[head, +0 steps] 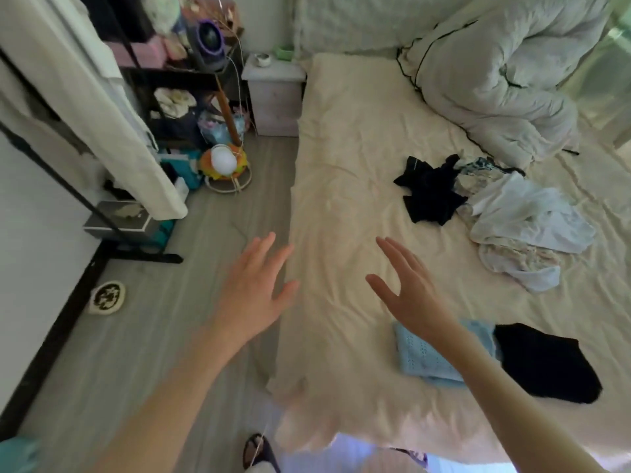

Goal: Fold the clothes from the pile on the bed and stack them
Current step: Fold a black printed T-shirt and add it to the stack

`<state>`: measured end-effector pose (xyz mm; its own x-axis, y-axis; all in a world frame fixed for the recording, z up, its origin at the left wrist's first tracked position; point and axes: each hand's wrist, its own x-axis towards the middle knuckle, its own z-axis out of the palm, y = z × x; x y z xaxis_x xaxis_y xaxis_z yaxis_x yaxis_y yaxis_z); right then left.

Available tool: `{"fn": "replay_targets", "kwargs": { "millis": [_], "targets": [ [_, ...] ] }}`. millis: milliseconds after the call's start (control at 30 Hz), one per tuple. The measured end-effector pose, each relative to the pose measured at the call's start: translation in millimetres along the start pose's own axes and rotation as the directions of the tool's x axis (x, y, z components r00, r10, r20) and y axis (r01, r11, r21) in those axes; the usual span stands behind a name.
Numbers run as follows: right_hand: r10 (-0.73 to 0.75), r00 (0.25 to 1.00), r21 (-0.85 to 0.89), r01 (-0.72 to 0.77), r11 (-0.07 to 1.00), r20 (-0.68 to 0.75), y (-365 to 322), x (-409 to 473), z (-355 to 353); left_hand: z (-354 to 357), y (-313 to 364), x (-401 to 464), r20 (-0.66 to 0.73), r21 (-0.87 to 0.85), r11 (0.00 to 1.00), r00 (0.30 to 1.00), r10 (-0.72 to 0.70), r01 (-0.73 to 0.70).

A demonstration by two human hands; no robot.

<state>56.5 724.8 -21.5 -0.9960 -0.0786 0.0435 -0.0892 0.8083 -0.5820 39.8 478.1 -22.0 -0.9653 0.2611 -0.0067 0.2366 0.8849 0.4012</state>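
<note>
A loose pile of clothes lies on the cream bed: a crumpled black garment and, to its right, rumpled white and pale blue clothes. Near the bed's front edge sit a folded light blue knit and a folded black garment side by side. My left hand hovers over the bed's left edge, fingers spread, holding nothing. My right hand is raised over the bare sheet, fingers apart and empty, its forearm crossing the blue knit.
A bunched pale duvet fills the bed's far right corner. Left of the bed is grey wood floor, a white nightstand, a cluttered black shelf, a clothes rack with a cream garment, and a slipper at the bottom.
</note>
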Motion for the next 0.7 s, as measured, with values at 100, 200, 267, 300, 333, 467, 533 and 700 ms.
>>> {"fn": "replay_targets", "kwargs": {
  "millis": [100, 200, 267, 300, 333, 467, 533, 700],
  "targets": [
    [-0.027, 0.996, -0.012, 0.029, 1.000, 0.081, -49.8, 4.6, 45.2, -33.5, -62.2, -34.0, -0.004, 0.016, 0.996, 0.996, -0.093, 0.093],
    [-0.085, 0.992, -0.022, 0.088, 0.996, 0.096, -88.3, 12.7, 73.5, -58.9, -107.1, -57.0, -0.012, 0.066, 0.986, 0.988, -0.152, 0.152],
    [-0.134, 0.984, -0.050, 0.141, 0.989, 0.118, -105.5, 19.1, 88.9, -69.1, -127.8, -67.7, -0.027, 0.094, 0.980, 0.984, -0.175, 0.177],
    [-0.160, 0.979, -0.078, 0.171, 0.982, 0.129, -111.4, 22.4, 96.5, -72.0, -135.6, -72.9, -0.035, 0.104, 0.978, 0.983, -0.179, 0.182],
    [-0.184, 0.972, -0.104, 0.199, 0.974, 0.144, -116.6, 24.3, 104.0, -73.5, -141.1, -79.8, -0.041, 0.104, 0.975, 0.981, -0.192, 0.196],
    [-0.202, 0.967, -0.144, 0.224, 0.964, 0.154, -145.5, 29.8, 130.5, -82.6, -170.6, -102.6, -0.031, 0.143, 0.958, 0.969, -0.246, 0.248],
    [-0.220, 0.960, -0.141, 0.245, 0.959, 0.175, -162.9, 33.7, 144.7, -91.8, -191.9, -108.8, -0.021, 0.160, 0.952, 0.965, -0.263, 0.263],
    [-0.209, 0.974, -0.157, 0.222, 0.962, 0.091, -209.2, 70.2, 175.5, -119.6, -249.2, -87.3, -0.031, 0.170, 0.963, 0.977, -0.209, 0.211]
  ]
}}
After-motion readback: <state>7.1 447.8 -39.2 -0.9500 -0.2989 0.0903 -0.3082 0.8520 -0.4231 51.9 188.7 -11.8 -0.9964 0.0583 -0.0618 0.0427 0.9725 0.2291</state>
